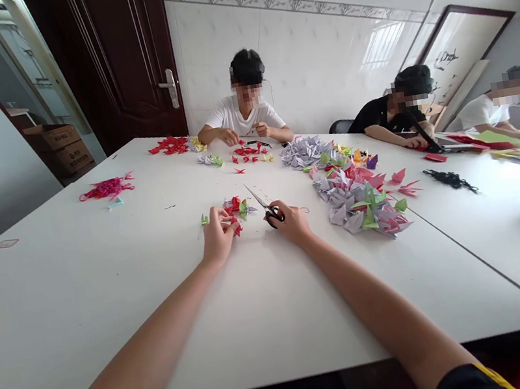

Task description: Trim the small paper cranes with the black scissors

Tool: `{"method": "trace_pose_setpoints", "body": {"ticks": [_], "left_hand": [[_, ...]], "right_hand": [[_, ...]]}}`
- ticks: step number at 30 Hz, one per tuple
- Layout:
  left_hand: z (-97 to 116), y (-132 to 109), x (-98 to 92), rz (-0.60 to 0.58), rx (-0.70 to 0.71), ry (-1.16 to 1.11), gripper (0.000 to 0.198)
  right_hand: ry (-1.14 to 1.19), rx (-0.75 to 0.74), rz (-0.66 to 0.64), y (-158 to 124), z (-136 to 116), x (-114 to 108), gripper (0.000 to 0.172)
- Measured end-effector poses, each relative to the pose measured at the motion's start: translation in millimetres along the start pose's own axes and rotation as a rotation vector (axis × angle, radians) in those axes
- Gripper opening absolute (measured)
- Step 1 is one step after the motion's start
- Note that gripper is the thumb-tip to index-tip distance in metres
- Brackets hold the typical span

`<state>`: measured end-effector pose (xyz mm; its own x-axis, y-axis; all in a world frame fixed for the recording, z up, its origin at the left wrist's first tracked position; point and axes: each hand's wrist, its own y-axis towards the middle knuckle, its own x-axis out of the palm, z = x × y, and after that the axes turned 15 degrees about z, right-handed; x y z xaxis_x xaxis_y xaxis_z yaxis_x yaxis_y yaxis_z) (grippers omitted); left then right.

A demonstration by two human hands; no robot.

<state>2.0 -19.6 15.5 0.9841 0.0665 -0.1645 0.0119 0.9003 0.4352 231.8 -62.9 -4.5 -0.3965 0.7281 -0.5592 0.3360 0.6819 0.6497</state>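
Right hand (292, 221) grips scissors (261, 204) — blades pointing away-left; left hand (216, 231) seemingly pinches red paper (236, 228).

A large white table (108, 297) fills the room, its right edge butted against a second white table (507, 228). Beyond its far edge, a glossy white tiled wall (308, 62) with a patterned border strip (289, 4) reflects a bright window. A dark wooden door (120, 59) stands near the far left corner, with cardboard boxes (60, 147) beside it, and a framed calligraphy panel (459, 51) leans far right.
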Motion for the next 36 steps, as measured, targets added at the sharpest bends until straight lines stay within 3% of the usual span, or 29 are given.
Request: {"method": "trace_pose_setpoints", "body": {"ticks": [4,10,16,23,28,36], "left_hand": [[2.8,-6.7,1.1,-0.017,0.088,0.054,0.005],[0.3,-8.5,-2.7,-0.136,0.275,0.057,0.026],[-1.6,-7.3,-2.7,-0.092,0.218,0.021,0.025],[2.7,-3.4,-5.6,-0.118,0.082,0.0,0.03],[2.3,-1.2,-5.7,-0.07,-0.048,-0.059,0.04],[-10.7,4.7,-4.2,-0.055,-0.1,-0.115,0.027]], "right_hand": [[-0.039,-0.005,0.031,-3.2,-4.2,-5.0,0.033],[-0.072,-0.039,0.071,-30.8,-8.8,-27.4,0.033],[-0.037,-0.099,0.018,-58.3,-15.3,-47.0,0.028],[-0.018,-0.093,-0.163,-54.7,-22.4,-51.5,0.029],[-0.037,-0.068,-0.181,-56.7,-23.0,-50.8,0.035],[0.039,-0.123,-0.26,-61.1,-36.3,-52.3,0.038]]}}
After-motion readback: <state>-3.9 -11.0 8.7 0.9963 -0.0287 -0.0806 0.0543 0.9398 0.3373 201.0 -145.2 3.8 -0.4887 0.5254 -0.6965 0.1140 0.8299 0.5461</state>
